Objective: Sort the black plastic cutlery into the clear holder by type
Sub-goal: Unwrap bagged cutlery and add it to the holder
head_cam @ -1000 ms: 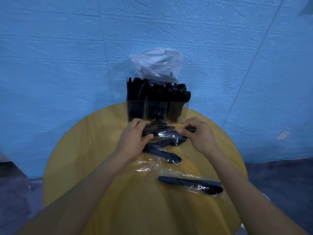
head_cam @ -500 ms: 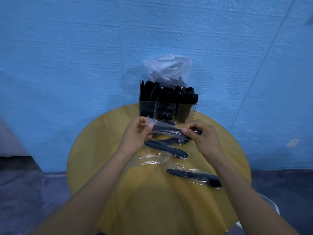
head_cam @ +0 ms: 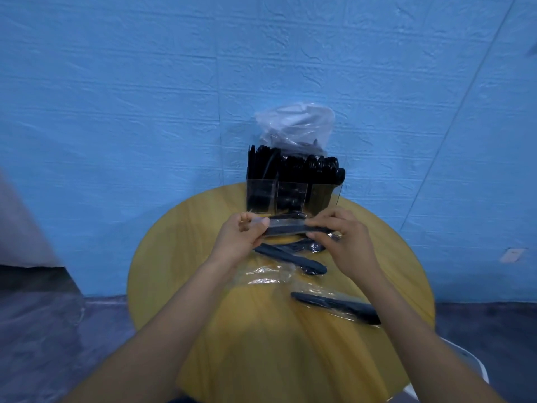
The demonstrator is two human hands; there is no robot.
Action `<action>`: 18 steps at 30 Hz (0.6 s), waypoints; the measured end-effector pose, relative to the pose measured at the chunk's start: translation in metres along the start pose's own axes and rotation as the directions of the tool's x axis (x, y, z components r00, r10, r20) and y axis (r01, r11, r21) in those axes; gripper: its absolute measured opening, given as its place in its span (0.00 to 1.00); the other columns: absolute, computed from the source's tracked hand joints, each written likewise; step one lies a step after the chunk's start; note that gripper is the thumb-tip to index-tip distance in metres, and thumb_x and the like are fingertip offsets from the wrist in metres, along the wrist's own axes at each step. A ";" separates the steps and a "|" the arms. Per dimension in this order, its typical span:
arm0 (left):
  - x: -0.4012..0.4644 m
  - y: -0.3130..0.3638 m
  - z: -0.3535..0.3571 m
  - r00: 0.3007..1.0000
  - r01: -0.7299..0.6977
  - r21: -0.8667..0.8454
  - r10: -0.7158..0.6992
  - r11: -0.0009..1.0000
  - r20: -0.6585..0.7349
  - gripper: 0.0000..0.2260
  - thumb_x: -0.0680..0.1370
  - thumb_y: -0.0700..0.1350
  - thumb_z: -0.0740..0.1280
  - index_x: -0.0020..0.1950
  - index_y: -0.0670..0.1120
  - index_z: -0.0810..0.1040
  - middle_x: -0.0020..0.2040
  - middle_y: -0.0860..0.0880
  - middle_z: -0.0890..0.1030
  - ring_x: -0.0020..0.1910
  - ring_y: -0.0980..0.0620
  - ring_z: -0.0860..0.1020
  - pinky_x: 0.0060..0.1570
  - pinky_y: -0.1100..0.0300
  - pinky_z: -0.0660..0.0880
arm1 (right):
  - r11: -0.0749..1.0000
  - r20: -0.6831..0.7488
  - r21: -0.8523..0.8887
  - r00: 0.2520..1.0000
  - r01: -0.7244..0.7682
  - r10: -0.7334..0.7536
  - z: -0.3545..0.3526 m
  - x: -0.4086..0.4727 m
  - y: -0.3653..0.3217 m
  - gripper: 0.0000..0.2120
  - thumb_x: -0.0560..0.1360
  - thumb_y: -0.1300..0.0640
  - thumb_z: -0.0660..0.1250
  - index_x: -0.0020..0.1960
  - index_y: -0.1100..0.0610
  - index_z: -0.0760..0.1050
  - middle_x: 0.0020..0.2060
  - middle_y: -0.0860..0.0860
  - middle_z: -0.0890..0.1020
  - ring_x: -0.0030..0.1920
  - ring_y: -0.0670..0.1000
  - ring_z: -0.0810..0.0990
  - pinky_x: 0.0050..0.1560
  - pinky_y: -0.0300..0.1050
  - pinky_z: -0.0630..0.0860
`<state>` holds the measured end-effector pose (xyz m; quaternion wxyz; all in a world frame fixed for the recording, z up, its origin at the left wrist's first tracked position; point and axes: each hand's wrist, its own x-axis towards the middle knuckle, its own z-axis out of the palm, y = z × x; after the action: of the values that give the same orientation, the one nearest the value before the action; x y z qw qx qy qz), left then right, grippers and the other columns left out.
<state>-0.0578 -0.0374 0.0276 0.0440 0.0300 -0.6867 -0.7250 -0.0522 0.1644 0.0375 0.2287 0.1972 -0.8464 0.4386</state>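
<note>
Both hands, left hand (head_cam: 241, 239) and right hand (head_cam: 345, 239), pinch a wrapped cutlery piece (head_cam: 290, 229); light, stiff, slippery film—likely best held at the ends.

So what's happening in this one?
A person is sorting black cutlery at a round table. Both hands hold one wrapped piece above the table: the left hand pinches the wrapper end, the right hand grips the other end. More wrapped pieces lie on the table. The clear holder at the back already stands full of cutlery.
</note>
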 end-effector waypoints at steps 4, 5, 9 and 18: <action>0.000 0.002 0.000 0.999 0.022 0.067 -0.025 0.998 0.043 0.03 0.78 0.43 0.66 0.47 0.45 0.79 0.43 0.49 0.81 0.42 0.55 0.78 0.41 0.66 0.74 | 0.997 0.024 0.084 1.000 -0.001 -0.001 -0.001 -0.003 0.001 0.14 0.68 0.66 0.74 0.46 0.48 0.81 0.45 0.44 0.79 0.50 0.42 0.75 0.50 0.32 0.72; 0.000 0.003 -0.001 1.000 0.017 0.069 -0.019 0.997 0.023 0.03 0.77 0.41 0.67 0.45 0.46 0.79 0.41 0.49 0.81 0.41 0.55 0.77 0.43 0.64 0.74 | 0.995 0.025 0.101 1.000 -0.010 0.008 -0.002 -0.004 0.003 0.15 0.68 0.66 0.74 0.46 0.47 0.81 0.45 0.45 0.79 0.50 0.41 0.75 0.50 0.31 0.72; -0.001 0.000 -0.003 1.000 -0.018 0.110 0.020 0.994 -0.017 0.04 0.76 0.40 0.69 0.41 0.46 0.79 0.38 0.49 0.81 0.37 0.56 0.78 0.46 0.62 0.75 | 0.986 0.041 0.153 0.997 -0.063 0.058 0.000 -0.010 0.010 0.14 0.68 0.65 0.74 0.46 0.47 0.81 0.45 0.45 0.80 0.49 0.41 0.76 0.49 0.30 0.72; 0.001 -0.005 -0.004 0.993 -0.109 0.283 0.118 0.953 -0.013 0.09 0.78 0.46 0.65 0.38 0.47 0.76 0.34 0.53 0.79 0.38 0.54 0.76 0.47 0.56 0.74 | 0.959 0.063 0.260 0.993 -0.117 0.104 0.006 -0.015 0.013 0.12 0.67 0.64 0.74 0.46 0.49 0.82 0.43 0.48 0.81 0.46 0.41 0.78 0.46 0.29 0.72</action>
<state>-0.0583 -0.0410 0.0227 0.0910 0.0074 -0.7829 -0.6155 -0.0480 0.1686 0.0174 0.1552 0.1890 -0.7957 0.5542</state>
